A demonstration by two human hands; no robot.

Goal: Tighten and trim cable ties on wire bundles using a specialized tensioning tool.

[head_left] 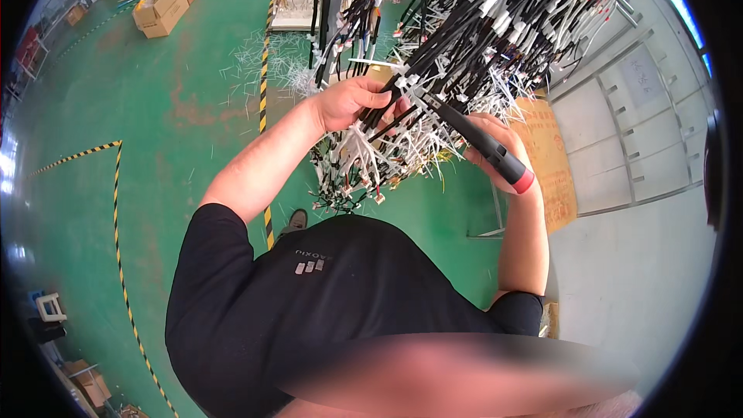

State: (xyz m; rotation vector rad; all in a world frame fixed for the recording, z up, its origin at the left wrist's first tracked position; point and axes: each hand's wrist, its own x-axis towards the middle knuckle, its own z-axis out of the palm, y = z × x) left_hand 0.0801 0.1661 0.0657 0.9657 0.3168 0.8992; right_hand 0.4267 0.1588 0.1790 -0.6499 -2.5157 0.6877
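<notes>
- 2 cardboard boxes (164, 6) sit at upper left on the green floor (155, 108), near a yellow-black striped line (265, 70).
- Left hand (352, 102) is closed around black cables of the hanging wire harness bundle (464, 39), at its lower part.
- White cable ties (364, 162) bristle below that hand.
- Right hand (499, 147) grips a black tool with a red end (495, 156), its tip touching the bundle.
</notes>
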